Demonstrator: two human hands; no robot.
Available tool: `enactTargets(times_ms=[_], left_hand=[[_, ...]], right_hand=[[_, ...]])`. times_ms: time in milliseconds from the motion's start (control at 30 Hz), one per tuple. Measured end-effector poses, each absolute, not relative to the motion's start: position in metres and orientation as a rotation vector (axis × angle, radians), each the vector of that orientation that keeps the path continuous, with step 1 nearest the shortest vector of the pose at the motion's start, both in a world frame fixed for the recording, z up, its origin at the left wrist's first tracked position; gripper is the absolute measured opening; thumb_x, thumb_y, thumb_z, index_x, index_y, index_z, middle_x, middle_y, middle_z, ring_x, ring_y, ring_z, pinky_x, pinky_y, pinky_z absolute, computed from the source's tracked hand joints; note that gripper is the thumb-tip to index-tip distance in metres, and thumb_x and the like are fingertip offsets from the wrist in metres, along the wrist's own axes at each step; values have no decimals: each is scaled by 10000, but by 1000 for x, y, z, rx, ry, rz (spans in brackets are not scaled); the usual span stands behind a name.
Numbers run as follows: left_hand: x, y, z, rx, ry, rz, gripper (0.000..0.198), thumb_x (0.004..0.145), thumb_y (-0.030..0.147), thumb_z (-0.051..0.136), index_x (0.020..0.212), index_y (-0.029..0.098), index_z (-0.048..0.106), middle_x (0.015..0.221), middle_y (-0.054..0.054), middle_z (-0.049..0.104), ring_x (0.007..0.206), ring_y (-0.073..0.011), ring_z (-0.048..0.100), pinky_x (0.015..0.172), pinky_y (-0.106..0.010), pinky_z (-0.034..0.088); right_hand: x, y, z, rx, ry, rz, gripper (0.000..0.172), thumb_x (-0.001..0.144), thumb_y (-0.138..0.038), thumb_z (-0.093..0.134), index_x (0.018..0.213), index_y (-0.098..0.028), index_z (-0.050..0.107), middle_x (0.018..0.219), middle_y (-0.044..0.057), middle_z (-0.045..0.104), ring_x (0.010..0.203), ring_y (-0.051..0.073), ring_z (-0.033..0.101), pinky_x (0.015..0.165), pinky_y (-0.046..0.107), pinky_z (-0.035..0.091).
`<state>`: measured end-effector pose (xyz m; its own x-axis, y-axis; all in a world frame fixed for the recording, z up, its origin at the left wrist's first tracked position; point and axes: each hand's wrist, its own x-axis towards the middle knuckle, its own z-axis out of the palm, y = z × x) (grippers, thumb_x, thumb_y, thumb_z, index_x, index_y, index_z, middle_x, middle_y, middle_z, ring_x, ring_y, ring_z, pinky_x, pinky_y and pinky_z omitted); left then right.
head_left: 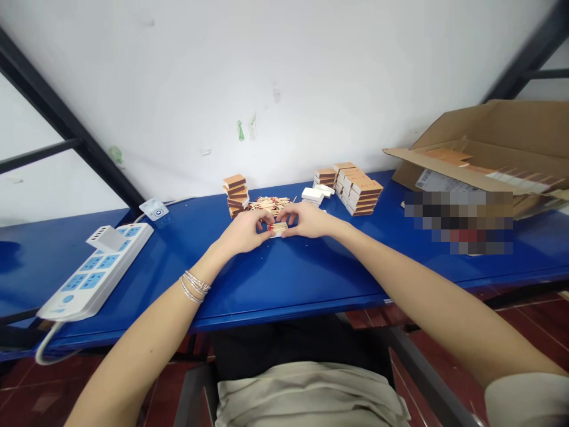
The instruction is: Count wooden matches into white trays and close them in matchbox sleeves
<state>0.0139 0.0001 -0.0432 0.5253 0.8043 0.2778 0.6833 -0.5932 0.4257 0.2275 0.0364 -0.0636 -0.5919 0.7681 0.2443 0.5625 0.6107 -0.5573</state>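
Beige shirt fabric (313, 396) occupies the foreground, before the blue tabletop (284, 279). Left hand (247, 232) and right hand (308, 220), fingers partly curled, grip opposite ends of a white matchbox tray (276, 235) containing red-tipped matches (280, 228). Tray position: between both hands, near the loose match pile (271, 204).

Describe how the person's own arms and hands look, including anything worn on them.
The left hand and right hand wear no gloves. Several thin, silvery bracelets circle the left arm near the wrist; none show on the right arm. A pale greyish-beige sleeve shows on the right; no left sleeve is in view.
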Motion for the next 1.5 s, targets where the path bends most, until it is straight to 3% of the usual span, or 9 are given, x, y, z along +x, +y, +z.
enactTargets(times_ms=[233, 567, 967, 1200, 1500], left_hand=[[13, 1, -41, 2535, 1358, 649, 223, 778, 335, 704, 946, 192, 676, 871, -22, 700, 721, -159, 599, 685, -287, 466], [12, 3, -42, 2467, 1373, 557, 461, 689, 366, 794, 1066, 169, 617, 1081, -78, 672, 798, -189, 614, 733, -331, 508], [9, 6, -46, 2514, 1260, 569, 402, 741, 384, 736, 1087, 198, 650, 1027, -50, 685, 742, -162, 573, 702, -307, 480], [8, 7, -46, 2542, 1242, 551, 278, 755, 365, 727, 974, 203, 669, 959, -21, 697, 728, -157, 567, 680, -292, 462], [11, 4, -46, 2550, 1262, 585, 277, 749, 378, 733, 944, 186, 686, 920, -38, 698, 722, -163, 584, 652, -293, 454]], right_hand=[[224, 36, -65, -1124, -2306, 567, 391, 652, -285, 817, 1005, -166, 700, 930, 37, 718, 711, 147, 627, 663, 263, 455], [222, 34, -66, -1192, -2245, 600, 411, 637, -269, 821, 1012, -158, 697, 901, 36, 713, 688, 138, 615, 641, 257, 450], [219, 29, -61, -1137, -2295, 611, 421, 613, -279, 839, 996, -167, 705, 903, 37, 717, 703, 143, 620, 638, 257, 457], [221, 28, -58, -1094, -2376, 543, 237, 656, -314, 810, 842, -186, 739, 846, 26, 739, 755, 170, 649, 664, 262, 454], [223, 27, -56, -1024, -2381, 461, 192, 686, -293, 798, 838, -185, 756, 846, 35, 722, 778, 171, 631, 688, 261, 439]])
